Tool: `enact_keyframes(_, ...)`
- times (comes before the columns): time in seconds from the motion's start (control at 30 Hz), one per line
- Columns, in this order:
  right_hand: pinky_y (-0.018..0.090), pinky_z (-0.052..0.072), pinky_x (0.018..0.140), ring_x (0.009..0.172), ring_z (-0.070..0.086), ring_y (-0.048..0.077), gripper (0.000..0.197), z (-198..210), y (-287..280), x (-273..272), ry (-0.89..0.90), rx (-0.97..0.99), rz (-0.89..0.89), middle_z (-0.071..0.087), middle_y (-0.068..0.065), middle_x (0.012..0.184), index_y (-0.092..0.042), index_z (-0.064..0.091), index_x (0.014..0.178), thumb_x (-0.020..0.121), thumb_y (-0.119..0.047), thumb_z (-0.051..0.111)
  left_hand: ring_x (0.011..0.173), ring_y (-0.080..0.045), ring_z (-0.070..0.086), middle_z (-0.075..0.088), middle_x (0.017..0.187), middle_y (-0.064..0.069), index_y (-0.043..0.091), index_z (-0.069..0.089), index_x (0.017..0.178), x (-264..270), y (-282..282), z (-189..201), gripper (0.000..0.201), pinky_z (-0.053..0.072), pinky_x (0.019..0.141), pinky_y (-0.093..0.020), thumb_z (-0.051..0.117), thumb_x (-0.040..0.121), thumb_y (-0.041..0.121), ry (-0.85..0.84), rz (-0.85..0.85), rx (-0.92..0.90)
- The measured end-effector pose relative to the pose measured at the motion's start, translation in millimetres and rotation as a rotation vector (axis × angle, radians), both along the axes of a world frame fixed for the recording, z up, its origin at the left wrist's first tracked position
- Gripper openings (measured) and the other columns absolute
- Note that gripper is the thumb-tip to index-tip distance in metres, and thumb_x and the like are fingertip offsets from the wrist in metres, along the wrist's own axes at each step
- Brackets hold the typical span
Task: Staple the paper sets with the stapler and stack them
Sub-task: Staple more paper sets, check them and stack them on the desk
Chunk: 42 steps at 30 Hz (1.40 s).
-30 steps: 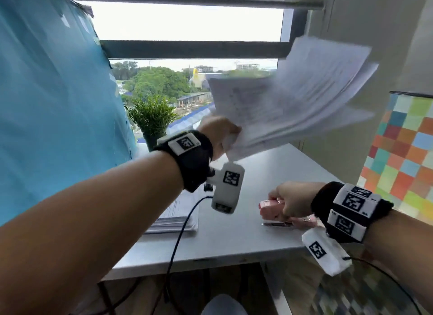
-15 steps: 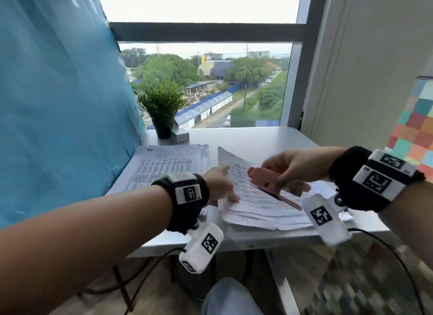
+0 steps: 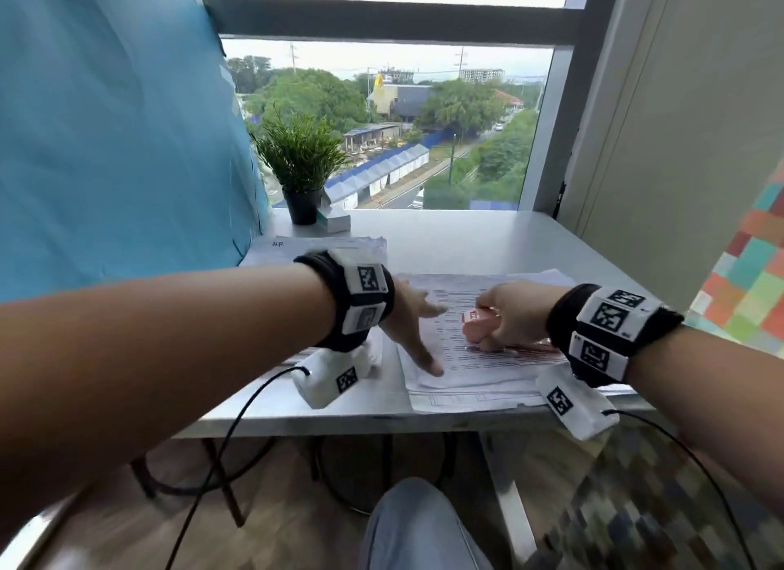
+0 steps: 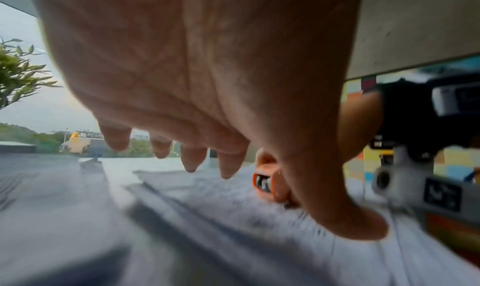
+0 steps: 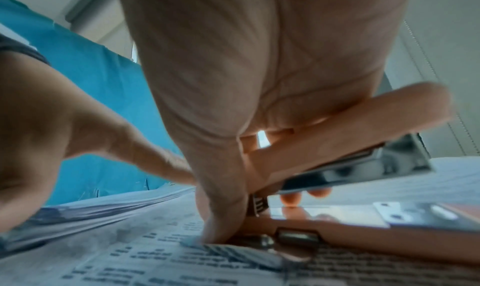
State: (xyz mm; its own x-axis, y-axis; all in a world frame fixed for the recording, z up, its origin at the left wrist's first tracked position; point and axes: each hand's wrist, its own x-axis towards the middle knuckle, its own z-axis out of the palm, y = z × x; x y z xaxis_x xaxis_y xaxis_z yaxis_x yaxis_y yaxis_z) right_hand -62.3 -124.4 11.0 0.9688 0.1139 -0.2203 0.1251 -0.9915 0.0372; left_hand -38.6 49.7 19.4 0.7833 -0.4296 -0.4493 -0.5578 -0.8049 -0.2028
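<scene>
Paper set down, stapling not yet done.
Centre frame: right hand (image 3: 511,315) grips the stapler (image 3: 477,324) on the papers (image 3: 475,370); left hand (image 3: 413,327) spread flat; another pile (image 3: 297,247) behind.

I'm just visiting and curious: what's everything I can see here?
stapler: one, pink, on the right papers, in the right hand
papers: one white printed pile, desk front
stack: one, white, desk left
plant: one, green, black pot, by the window
box: one, white-green, beside the plant
desk: one, white
curtain: one, blue, left
left hand: fingers spread over the papers
right hand: grips the stapler
</scene>
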Motion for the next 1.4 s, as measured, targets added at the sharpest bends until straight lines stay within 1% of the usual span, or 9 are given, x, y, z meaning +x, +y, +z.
enact_keyframes(0.17,0.031,0.047,0.087,0.099,0.057,0.019,0.053,-4.0,13.3,1.1,0.008,0.045,0.133,0.065,-0.004,0.116,-0.026,0.056,0.124,0.078,-0.043,0.074,0.149,-0.024,-0.009,-0.021,0.16,0.004,0.039,-0.008,0.152,-2.0,3.6,-20.0,0.111,0.004,0.118,-0.058,0.051,0.069,0.084,0.102,0.02,0.037)
enact_keyframes(0.57,0.028,0.037,0.071,0.091,0.057,0.021,0.036,-12.6,21.6,-0.8,-0.141,-0.014,0.512,0.062,-0.002,0.105,-0.024,0.043,0.108,0.086,-0.039,0.067,0.148,-0.026,0.013,-0.006,0.163,-0.001,0.036,-0.002,0.154,-10.3,3.7,-13.0,0.107,0.018,0.116,-0.045,0.051,0.072,0.082,0.093,0.015,0.045)
enact_keyframes(0.7,0.038,0.05,0.07,0.083,0.06,0.025,0.041,-14.9,14.4,-1.6,-0.24,-0.134,0.639,0.063,0.002,0.1,-0.021,0.035,0.105,0.089,-0.052,0.056,0.149,-0.026,0.007,-0.009,0.162,-0.002,0.036,-0.004,0.153,-11.0,4.0,-13.1,0.106,0.016,0.117,-0.046,0.052,0.074,0.079,0.108,0.023,0.03)
enact_keyframes(0.93,0.037,0.056,0.07,0.065,0.06,0.023,0.032,-9.4,17.8,-0.4,-0.512,-0.203,1.065,0.062,0.002,0.079,-0.017,0.035,0.095,0.086,-0.031,0.062,0.141,-0.026,0.031,0.03,0.156,-0.005,0.03,0.02,0.152,-7.0,0.1,-18.0,0.105,0.028,0.114,-0.048,0.055,0.068,0.082,0.145,0.027,0.04)
enact_keyframes(1.07,0.037,0.055,0.069,0.067,0.06,0.024,0.016,-5.1,19.9,-0.7,-0.521,-0.294,1.178,0.061,0.003,0.083,-0.015,0.042,0.096,0.093,-0.031,0.041,0.14,-0.026,0.031,0.032,0.154,0.0,0.038,0.028,0.149,-3.1,-4.4,-23.1,0.125,0.027,0.114,-0.049,0.044,0.041,0.099,0.187,-0.054,0.045)
enact_keyframes(1.13,0.036,0.055,0.067,0.07,0.063,0.024,0.019,-6.0,20.9,-0.8,-0.475,-0.324,1.135,0.062,0.002,0.087,-0.016,0.043,0.101,0.091,-0.032,0.046,0.14,-0.025,0.032,0.034,0.154,0.002,0.041,0.026,0.149,-1.8,-3.0,-22.9,0.134,0.026,0.114,-0.047,0.041,0.031,0.103,0.173,-0.071,0.067)
enact_keyframes(1.23,0.034,0.051,0.067,0.081,0.064,0.025,0.042,-8.4,28.0,-7.3,-0.257,-0.187,0.735,0.064,-0.002,0.098,-0.024,0.038,0.118,0.086,-0.04,0.06,0.135,-0.026,0.041,0.042,0.149,-0.005,0.026,0.017,0.153,-4.9,-0.9,-17.2,0.114,0.033,0.109,-0.04,0.055,0.064,0.085,0.117,0.03,0.096)
enact_keyframes(1.33,0.031,0.049,0.07,0.082,0.061,0.018,0.031,-12.4,30.1,-4.9,0.146,0.223,0.174,0.062,-0.007,0.09,-0.033,0.043,0.097,0.082,-0.032,0.07,0.149,-0.026,0.013,-0.002,0.163,-0.002,0.034,-0.001,0.154,-8.1,-0.7,-14.9,0.111,0.02,0.114,-0.049,0.051,0.069,0.084,0.054,0.026,0.101)
enact_keyframes(1.4,0.027,0.05,0.07,0.078,0.06,0.012,0.033,-13.8,27.1,1.9,0.24,0.406,0.053,0.06,-0.008,0.091,-0.03,0.047,0.099,0.08,-0.026,0.073,0.15,-0.026,0.001,-0.019,0.161,0.0,0.038,-0.008,0.153,-7.0,-0.7,-14.7,0.111,0.014,0.115,-0.053,0.049,0.07,0.084,0.063,0.024,0.115)
